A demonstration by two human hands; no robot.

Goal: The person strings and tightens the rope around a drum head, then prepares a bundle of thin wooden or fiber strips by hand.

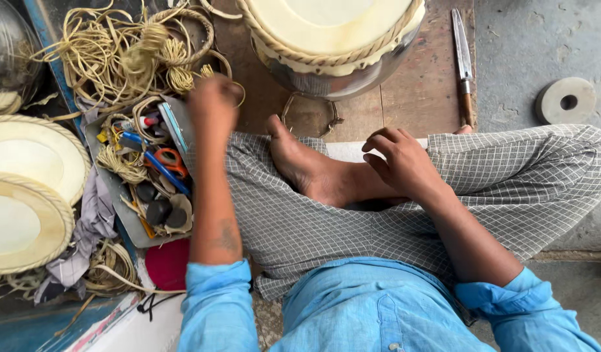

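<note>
Your left hand [212, 104], blurred so its grip can't be told, reaches over the cluttered tool tray [111, 189] beside the cord bundle [127, 55], while your right hand [401, 163] rests loosely open, empty, on your ankle.

The left hand [212, 104] reaches forward on a straight arm, blurred, seemingly closed, while the right hand [401, 163] rests loosely curled on the crossed leg.
</note>
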